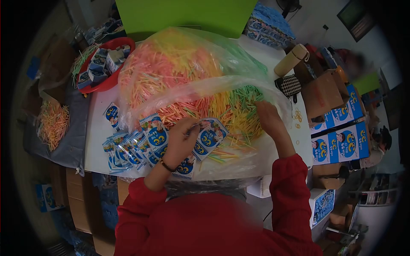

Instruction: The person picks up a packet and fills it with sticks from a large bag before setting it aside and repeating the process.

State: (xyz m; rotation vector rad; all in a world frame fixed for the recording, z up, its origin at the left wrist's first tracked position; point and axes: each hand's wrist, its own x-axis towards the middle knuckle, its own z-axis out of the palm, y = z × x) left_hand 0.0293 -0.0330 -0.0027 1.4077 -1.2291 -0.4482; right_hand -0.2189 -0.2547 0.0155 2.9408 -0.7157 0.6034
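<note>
A wide heap of thin pastel sticks (pixel 166 104), pink, yellow and green, lies inside a large clear plastic bag (pixel 171 90). My left hand (pixel 183 135), with curled fingers, is closed at the edge of a blue-and-white printed packet (pixel 209 138) in front of the heap. At the heap's right side, my right hand (pixel 269 115) has its bent fingers close together against the green sticks (pixel 247 97); the fingertips are hidden. More printed packets (pixel 128 150) lie overlapping to the left of my left hand, and several loose sticks (pixel 226 154) lie nearer me.
A red basin (pixel 115 81) with packets stands at the table's back left. To the right are a beige flask (pixel 291 60), a checked pouch (pixel 288 85) and rubber bands (pixel 297 114). Printed boxes (pixel 341 145) are stacked beyond the white table (pixel 100 141). A green panel (pixel 183 13) rises behind.
</note>
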